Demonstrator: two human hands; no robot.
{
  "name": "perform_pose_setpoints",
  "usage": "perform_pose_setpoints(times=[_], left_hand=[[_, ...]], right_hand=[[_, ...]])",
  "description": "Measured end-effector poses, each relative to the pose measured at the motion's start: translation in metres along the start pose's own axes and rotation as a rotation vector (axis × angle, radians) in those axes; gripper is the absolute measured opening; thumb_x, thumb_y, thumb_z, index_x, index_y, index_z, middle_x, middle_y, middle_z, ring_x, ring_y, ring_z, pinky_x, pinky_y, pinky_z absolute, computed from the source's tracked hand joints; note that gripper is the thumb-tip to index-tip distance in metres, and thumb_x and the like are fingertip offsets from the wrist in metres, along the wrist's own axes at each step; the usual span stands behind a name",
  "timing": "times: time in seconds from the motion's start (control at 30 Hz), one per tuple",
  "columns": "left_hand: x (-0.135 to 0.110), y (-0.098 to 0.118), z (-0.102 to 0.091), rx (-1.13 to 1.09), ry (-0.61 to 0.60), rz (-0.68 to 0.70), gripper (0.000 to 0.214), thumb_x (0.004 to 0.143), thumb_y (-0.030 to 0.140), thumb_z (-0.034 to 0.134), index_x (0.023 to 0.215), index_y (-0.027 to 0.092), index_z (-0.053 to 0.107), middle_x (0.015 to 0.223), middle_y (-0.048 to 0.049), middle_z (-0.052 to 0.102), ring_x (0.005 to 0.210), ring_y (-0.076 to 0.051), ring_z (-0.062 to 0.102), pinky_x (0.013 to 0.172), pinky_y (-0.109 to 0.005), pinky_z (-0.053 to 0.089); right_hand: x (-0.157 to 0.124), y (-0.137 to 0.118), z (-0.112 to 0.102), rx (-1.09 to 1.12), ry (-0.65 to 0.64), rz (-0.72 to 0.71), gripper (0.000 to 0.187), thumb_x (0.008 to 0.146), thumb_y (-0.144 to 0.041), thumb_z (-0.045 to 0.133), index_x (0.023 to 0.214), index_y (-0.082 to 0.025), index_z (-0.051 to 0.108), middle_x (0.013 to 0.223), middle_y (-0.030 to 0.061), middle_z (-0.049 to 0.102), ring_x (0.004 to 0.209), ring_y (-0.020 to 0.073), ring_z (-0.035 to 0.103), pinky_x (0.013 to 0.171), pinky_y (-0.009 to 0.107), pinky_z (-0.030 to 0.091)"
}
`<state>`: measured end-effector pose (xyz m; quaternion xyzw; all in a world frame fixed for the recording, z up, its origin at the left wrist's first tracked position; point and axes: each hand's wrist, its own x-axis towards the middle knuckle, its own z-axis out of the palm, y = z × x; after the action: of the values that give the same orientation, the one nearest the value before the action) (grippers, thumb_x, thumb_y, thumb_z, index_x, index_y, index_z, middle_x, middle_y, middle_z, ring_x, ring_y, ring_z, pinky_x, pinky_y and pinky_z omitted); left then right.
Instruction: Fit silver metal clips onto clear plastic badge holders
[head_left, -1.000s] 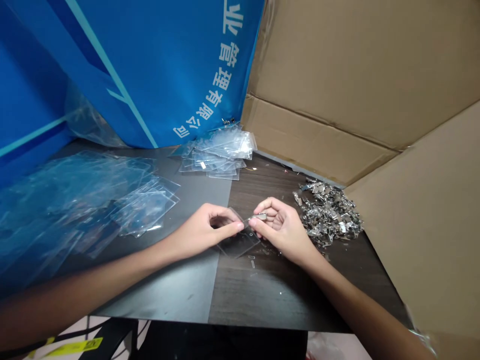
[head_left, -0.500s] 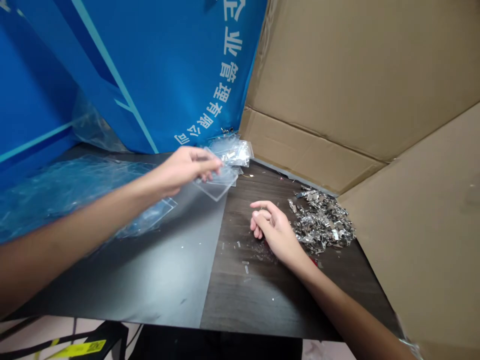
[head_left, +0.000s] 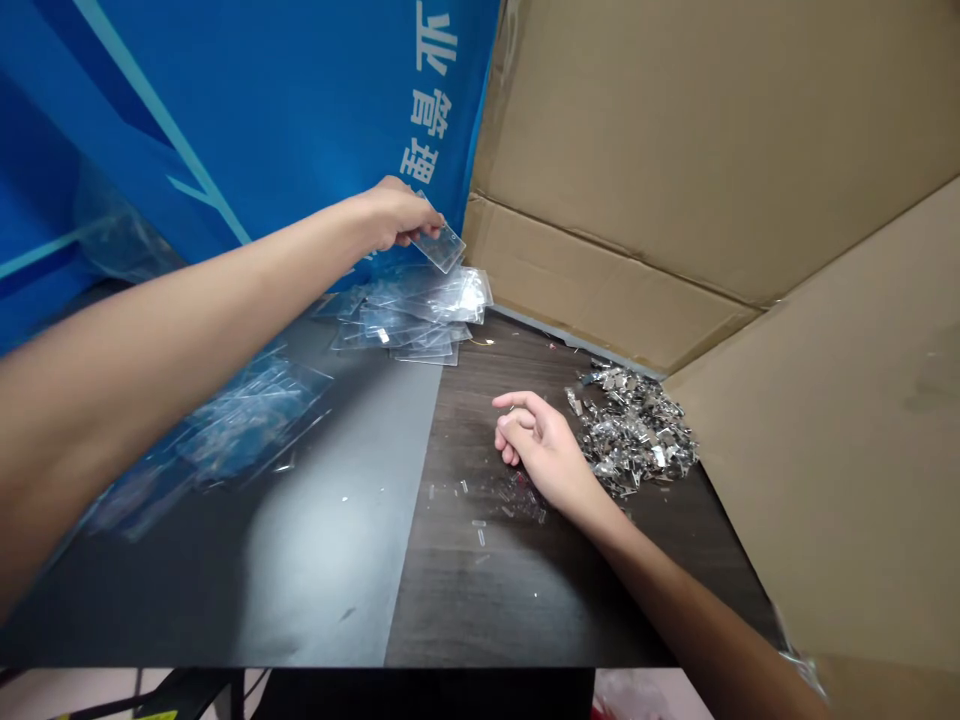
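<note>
My left hand (head_left: 411,215) grips a clear plastic card holder (head_left: 442,250) by its upper edge, tilted above a pile of similar clear holders (head_left: 420,300) at the back of the table. My right hand (head_left: 544,445) hovers over or rests on the dark wood surface; I cannot tell which. Its index finger points left, while the thumb and other fingers curl inward, hiding anything between them. Just right of it lies a heap of small metal clips (head_left: 637,430), some with clear plastic straps. Beneath it are scattered small clear plastic bits (head_left: 521,497).
Another spread of clear plastic sleeves (head_left: 247,420) lies at the left, partly behind my left forearm. A blue printed banner (head_left: 300,100) hangs at the back. Cardboard walls (head_left: 637,130) border the right and back right. The table's front edge (head_left: 337,667) runs along the bottom.
My left hand has risen and moved back with the card holder, baring more of the pile below. My right hand keeps nearly the same pose. The whole view has shifted slightly.
</note>
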<state>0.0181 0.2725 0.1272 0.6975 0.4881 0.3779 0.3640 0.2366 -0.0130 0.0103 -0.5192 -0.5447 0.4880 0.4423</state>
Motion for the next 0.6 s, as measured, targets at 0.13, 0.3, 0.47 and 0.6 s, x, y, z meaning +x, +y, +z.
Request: perform_pose_setpoints(times=[0.13, 0.3, 0.47, 0.6], left_hand=[[-0.004, -0.010, 0.012, 0.271, 0.140, -0.025, 0.033, 0.082, 0.036, 0.083, 0.097, 0.009, 0.074, 0.088, 0.0040, 0.059, 0.106, -0.012, 0.045, 0.092, -0.033, 0.029], [-0.021, -0.020, 0.020, 0.399, 0.170, 0.231, 0.056, 0.083, 0.045, 0.083, 0.123, 0.009, 0.071, 0.109, -0.0022, 0.059, 0.126, -0.020, 0.035, 0.105, -0.032, 0.026], [-0.054, -0.006, 0.009, 0.445, 0.208, 0.332, 0.060, 0.091, 0.051, 0.078, 0.138, 0.016, 0.065, 0.123, -0.0058, 0.054, 0.130, -0.024, 0.030, 0.104, -0.034, 0.027], [-0.101, 0.008, -0.028, 0.737, 0.069, 0.216, 0.050, 0.107, 0.051, 0.057, 0.126, 0.008, 0.074, 0.108, -0.0072, 0.057, 0.100, -0.020, 0.039, 0.100, -0.034, 0.031]], right_hand=[[-0.001, 0.000, 0.000, -0.006, -0.010, 0.000, 0.031, 0.092, -0.040, 0.068, 0.114, -0.020, 0.063, 0.073, -0.0040, 0.065, 0.063, 0.0146, 0.060, 0.061, 0.030, 0.049], [-0.003, -0.005, -0.006, -0.178, 0.047, -0.074, 0.027, 0.097, -0.040, 0.065, 0.115, -0.021, 0.065, 0.080, -0.0015, 0.068, 0.067, 0.0165, 0.063, 0.065, 0.032, 0.051], [0.004, -0.014, -0.039, -0.726, 0.301, -0.252, 0.017, 0.102, -0.029, 0.059, 0.110, -0.020, 0.071, 0.089, 0.0062, 0.071, 0.077, 0.0221, 0.064, 0.080, 0.040, 0.052], [0.010, -0.011, -0.074, -1.203, 0.416, -0.183, 0.032, 0.103, -0.028, 0.060, 0.125, -0.013, 0.077, 0.118, 0.0214, 0.073, 0.114, 0.0389, 0.066, 0.102, 0.053, 0.050]])
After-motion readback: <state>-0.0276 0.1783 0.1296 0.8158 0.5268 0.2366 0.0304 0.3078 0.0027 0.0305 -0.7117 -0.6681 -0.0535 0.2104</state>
